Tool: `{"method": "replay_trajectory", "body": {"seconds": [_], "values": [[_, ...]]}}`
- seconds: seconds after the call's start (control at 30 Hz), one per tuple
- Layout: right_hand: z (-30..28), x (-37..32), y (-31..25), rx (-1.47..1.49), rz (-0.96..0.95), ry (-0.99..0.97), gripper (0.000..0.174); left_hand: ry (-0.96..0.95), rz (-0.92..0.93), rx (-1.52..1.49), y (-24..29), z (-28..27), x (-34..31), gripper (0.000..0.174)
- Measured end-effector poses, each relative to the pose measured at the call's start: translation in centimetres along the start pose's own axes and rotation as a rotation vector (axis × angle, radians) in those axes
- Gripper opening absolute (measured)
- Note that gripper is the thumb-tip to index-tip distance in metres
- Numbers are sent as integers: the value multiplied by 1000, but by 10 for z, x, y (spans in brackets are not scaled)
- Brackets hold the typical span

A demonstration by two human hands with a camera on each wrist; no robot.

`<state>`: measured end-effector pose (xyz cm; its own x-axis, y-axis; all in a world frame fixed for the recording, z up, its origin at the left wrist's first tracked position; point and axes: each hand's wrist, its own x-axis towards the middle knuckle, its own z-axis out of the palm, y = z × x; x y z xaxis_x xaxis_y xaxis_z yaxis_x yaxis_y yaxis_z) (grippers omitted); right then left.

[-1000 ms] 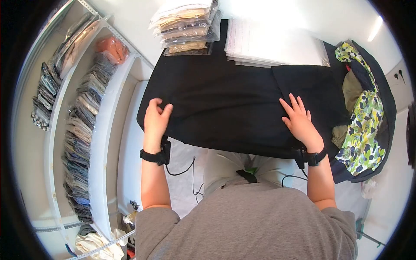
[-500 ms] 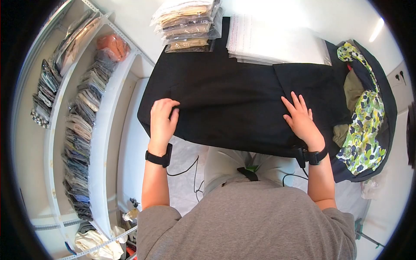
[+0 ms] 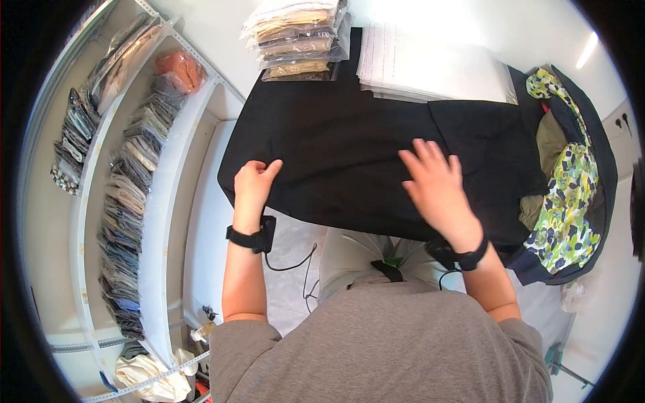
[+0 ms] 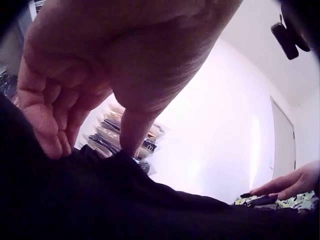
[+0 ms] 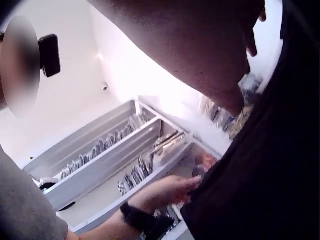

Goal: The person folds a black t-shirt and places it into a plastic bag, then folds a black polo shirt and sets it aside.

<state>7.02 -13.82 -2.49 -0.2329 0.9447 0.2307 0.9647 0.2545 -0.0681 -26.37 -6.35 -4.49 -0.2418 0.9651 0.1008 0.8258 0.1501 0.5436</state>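
Observation:
Black cloth (image 3: 336, 141) lies spread over the table with shallow creases. At its left part is the left hand (image 3: 254, 188), fingers bent and thumb stretched to the right. In the left wrist view the left hand (image 4: 100, 75) grips raised folds of black cloth (image 4: 120, 195) at its fingertips and thumb. The right hand (image 3: 435, 191) is over the cloth right of the middle, palm down, fingers spread; whether it touches is unclear. The right wrist view shows the right hand (image 5: 200, 45) beside the cloth (image 5: 250, 165).
Bagged garments (image 3: 299, 40) are stacked at the back left, near flat clear bags (image 3: 430, 67). A green patterned garment (image 3: 571, 201) lies at the right end. Shelves (image 3: 161, 221) with packed clothes stand at left. A cable (image 3: 295, 267) hangs from the left wrist device.
The right hand has moved left across the cloth, its wrist turning. The left hand shifted slightly right and its fingers bent in; its thumb now points out to the right.

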Motion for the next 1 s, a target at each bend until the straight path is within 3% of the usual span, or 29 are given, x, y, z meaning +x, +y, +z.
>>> {"method": "replay_trajectory", "body": {"seconds": [0.07, 0.23, 0.47, 0.53, 0.57, 0.63, 0.67, 0.73, 0.8, 0.87, 0.93, 1.0], "values": [[16, 5, -22, 106, -94, 74, 57, 30, 72, 184, 12, 9, -1, 50], [50, 0, -32, 156, -58, 5, 55, -70, -100, 130, 37, 11, 5, 70], [51, -1, -30, 166, -70, 19, 53, -189, -175, 23, 25, 14, 24, 66], [52, -2, -30, 163, -78, 24, 53, -362, -194, -37, 28, 10, 25, 60], [51, -2, -30, 161, -76, 25, 53, -360, -195, -34, 23, 15, 23, 60], [51, -2, -30, 159, -75, 30, 53, -6, 159, 34, 15, 27, 13, 47], [51, -3, -31, 159, -77, 26, 53, -4, 163, 36, 10, 26, 12, 47], [52, -2, -29, 159, -68, 24, 53, -149, 31, -128, 19, 10, 2, 46], [54, -3, -28, 167, -80, 40, 53, -173, -24, -257, 11, 8, -3, 44], [53, -3, -28, 179, -77, 43, 53, -342, -356, -229, 14, 1, -6, 39], [52, -3, -29, 185, -78, 40, 53, -351, -344, -286, 3, 8, -5, 35], [52, -3, -29, 182, -79, 43, 53, -352, -300, -666, 0, 15, -5, 30]]}}
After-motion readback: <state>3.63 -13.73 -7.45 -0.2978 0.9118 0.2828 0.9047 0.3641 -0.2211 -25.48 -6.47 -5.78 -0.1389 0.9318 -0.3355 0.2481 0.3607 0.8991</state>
